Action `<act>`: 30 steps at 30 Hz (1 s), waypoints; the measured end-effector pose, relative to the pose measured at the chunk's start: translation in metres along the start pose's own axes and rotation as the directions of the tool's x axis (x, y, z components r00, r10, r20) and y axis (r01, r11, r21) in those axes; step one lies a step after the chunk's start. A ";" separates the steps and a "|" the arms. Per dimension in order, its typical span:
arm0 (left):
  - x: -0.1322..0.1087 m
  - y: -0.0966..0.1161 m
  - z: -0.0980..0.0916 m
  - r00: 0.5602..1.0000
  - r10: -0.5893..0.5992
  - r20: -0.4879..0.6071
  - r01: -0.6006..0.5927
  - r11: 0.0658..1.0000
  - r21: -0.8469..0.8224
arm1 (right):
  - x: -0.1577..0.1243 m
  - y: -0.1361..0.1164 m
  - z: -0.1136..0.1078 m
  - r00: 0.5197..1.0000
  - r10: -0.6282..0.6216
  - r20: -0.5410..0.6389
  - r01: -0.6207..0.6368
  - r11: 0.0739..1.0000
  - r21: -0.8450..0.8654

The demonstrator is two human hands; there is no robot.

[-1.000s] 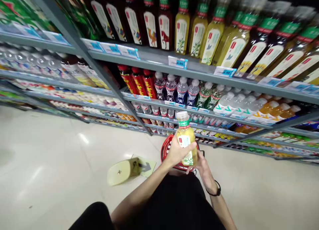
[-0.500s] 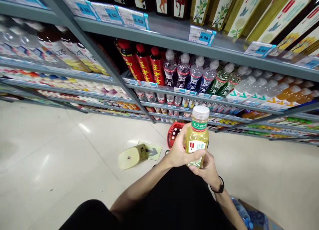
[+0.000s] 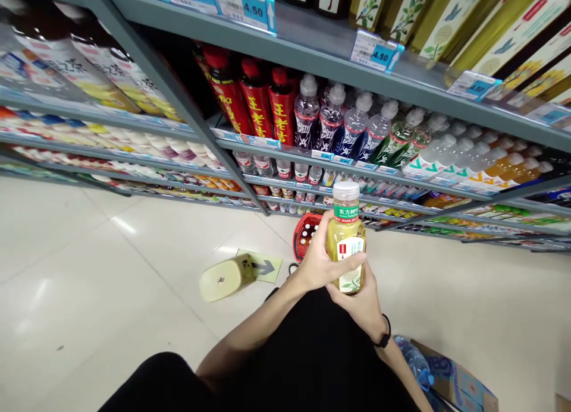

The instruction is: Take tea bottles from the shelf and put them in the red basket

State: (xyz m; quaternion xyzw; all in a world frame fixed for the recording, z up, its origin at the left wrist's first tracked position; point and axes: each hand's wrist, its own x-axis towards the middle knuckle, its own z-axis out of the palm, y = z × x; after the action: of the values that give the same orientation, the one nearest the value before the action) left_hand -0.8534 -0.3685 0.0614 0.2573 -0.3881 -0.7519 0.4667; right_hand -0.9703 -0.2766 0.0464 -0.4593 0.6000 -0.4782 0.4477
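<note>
A clear bottle of yellow-green tea [image 3: 347, 230] with a white cap and a green neck band stands nearly upright in front of me. My left hand [image 3: 322, 263] is wrapped round its left side, the thumb lying across the front label. From the lower right my right hand [image 3: 360, 299] grips the bottle near its base; some of its fingers are hidden behind the bottle. A dark band [image 3: 384, 335] circles my right wrist. Beyond my hands, a red basket [image 3: 300, 236] with several capped bottles rests on the floor, partly covered by my left hand.
Shelves [image 3: 285, 153] of drinks run across the front, with price tags [image 3: 377, 52] along their edges. A pale yellow stool-like object [image 3: 223, 278] is on the floor at left beside an arrow sticker [image 3: 270, 267]. Large water bottles [image 3: 413, 361] and a cardboard box [image 3: 468, 388] lie at lower right.
The bottle and both hands have shifted slightly left and up in view, and its label now faces me more squarely. The camera view has moved a little closer to the shelf.
</note>
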 end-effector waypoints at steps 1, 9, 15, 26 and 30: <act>0.002 0.001 -0.001 1.000 -0.002 0.026 0.003 0.999 -0.043 | 0.000 -0.003 -0.001 1.000 0.001 0.003 -0.001 1.000 -0.009; 0.007 -0.005 0.002 0.999 0.034 0.000 -0.034 0.990 -0.140 | 0.014 -0.003 -0.016 0.996 0.031 0.079 -0.019 0.989 -0.147; 0.012 -0.006 0.002 0.975 0.091 -0.201 -0.111 0.990 -0.090 | 0.030 0.007 -0.026 0.971 -0.128 0.204 0.188 0.931 -0.312; 0.011 -0.015 0.010 0.954 0.084 -0.287 -0.100 0.994 -0.042 | 0.034 0.016 -0.043 0.925 -0.330 0.191 0.381 0.800 -0.463; 0.010 -0.014 0.013 0.964 0.060 -0.259 -0.079 0.995 -0.064 | 0.029 0.011 -0.041 0.937 -0.327 0.119 0.346 0.832 -0.433</act>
State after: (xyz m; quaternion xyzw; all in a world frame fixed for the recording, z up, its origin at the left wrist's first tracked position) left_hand -0.8744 -0.3693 0.0563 0.3214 -0.3050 -0.7093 0.5483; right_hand -1.0168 -0.2966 0.0383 -0.6575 0.5944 -0.3893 0.2507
